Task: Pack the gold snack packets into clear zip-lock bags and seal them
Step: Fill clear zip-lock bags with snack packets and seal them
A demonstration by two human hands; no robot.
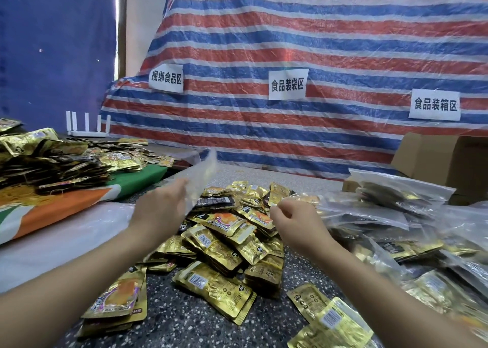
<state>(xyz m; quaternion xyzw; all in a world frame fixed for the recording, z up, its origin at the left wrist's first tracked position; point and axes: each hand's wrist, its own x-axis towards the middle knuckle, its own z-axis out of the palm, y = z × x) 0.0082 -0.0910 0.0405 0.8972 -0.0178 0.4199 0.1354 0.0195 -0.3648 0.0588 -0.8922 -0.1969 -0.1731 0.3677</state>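
Note:
A heap of gold snack packets [227, 244] lies on the speckled table in front of me. My left hand [161, 207] holds an empty clear zip-lock bag [203, 173] up above the heap; the bag is blurred. My right hand [295, 218] hovers over the right side of the heap with curled fingers pinching the edge of a gold packet [303, 198]. More loose gold packets [327, 318] lie near the front edge.
Filled zip-lock bags [396, 207] pile up on the right, beside a cardboard box [443, 160]. At the left, another mound of packets [52, 160] rests on an orange-and-green cloth [66, 210]. A striped tarp [317, 57] with paper signs hangs behind.

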